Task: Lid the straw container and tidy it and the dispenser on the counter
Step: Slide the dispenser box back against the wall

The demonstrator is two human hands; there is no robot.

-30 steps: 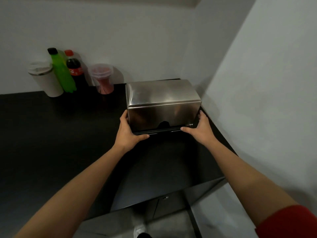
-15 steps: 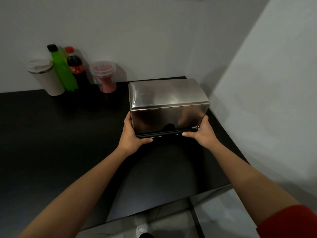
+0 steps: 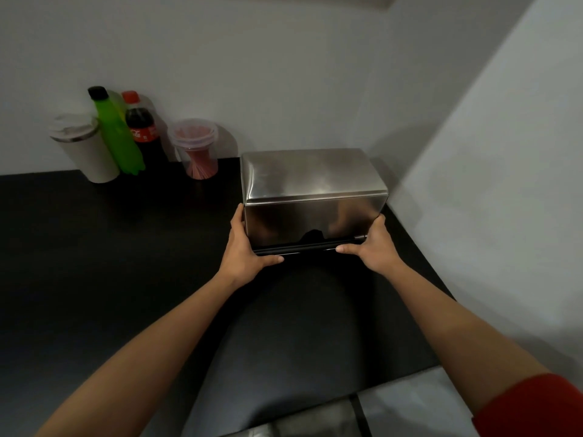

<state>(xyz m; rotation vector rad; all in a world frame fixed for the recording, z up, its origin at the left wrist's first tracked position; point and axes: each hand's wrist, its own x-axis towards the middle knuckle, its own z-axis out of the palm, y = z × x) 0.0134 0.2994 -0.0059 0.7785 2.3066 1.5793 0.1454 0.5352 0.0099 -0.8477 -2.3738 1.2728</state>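
A shiny steel box-shaped dispenser [image 3: 310,184] stands on the black counter [image 3: 110,263] near the right wall. My left hand [image 3: 244,250] grips its lower left corner, thumb along the bottom front edge. My right hand [image 3: 372,247] grips the lower right corner the same way. Behind and left of the dispenser, against the back wall, stands the clear straw container [image 3: 195,149] with red straws inside and a clear lid on top.
At the back left stand a white lidded cup [image 3: 83,149], a green bottle [image 3: 115,134] and a cola bottle [image 3: 142,130], close together. The white side wall [image 3: 489,200] runs just right of the dispenser. The counter's front edge is near the bottom.
The dispenser, held in both hands, has slid away from me and to the right, toward the corner of the walls. The straw container and bottles have not moved.
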